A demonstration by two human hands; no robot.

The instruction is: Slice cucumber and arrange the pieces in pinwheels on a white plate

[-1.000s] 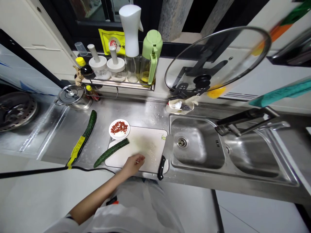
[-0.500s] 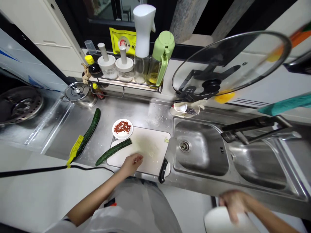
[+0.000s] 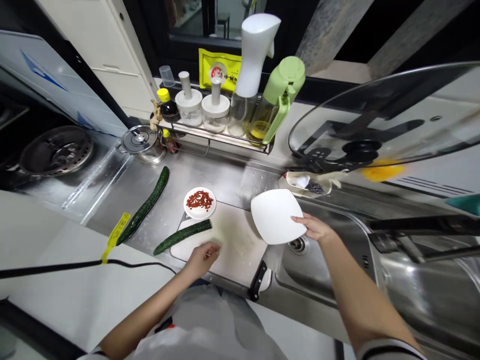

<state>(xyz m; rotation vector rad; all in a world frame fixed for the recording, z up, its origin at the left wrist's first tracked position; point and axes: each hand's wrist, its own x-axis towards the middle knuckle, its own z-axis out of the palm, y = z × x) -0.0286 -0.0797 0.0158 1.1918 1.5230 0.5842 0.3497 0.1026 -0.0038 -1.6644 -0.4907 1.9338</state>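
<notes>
The right hand (image 3: 315, 227) grips a white, rounded-square plate (image 3: 275, 215) by its near right edge, the fingers closed on the rim. The plate is held in the air; from this view it covers the far right corner of a white rectangular cutting board (image 3: 236, 255) and part of the left basin of a stainless-steel double sink (image 3: 326, 265).

The left hand (image 3: 204, 256) is over the near side of the board, its fingers loosely curled with a narrow gap at the tips; whether anything small sits between them cannot be told.

Just beyond this hand lies a dark green cucumber with one cut end (image 3: 183, 236); the cut end is on the board and the other end reaches past its left edge. At the board's far left corner stands a small round white dish (image 3: 190, 212) of red-brown pieces (image 3: 200, 200). A knife with a black riveted handle (image 3: 258, 281) lies at the board's near right corner, most of its blade out of sight.

Farther left on the stainless-steel counter (image 3: 198, 172) lies a longer dark green cucumber (image 3: 148, 205), with a yellow printed strip (image 3: 118, 230) at its near end. Behind it stands a lidded steel pot (image 3: 140, 145).
</notes>
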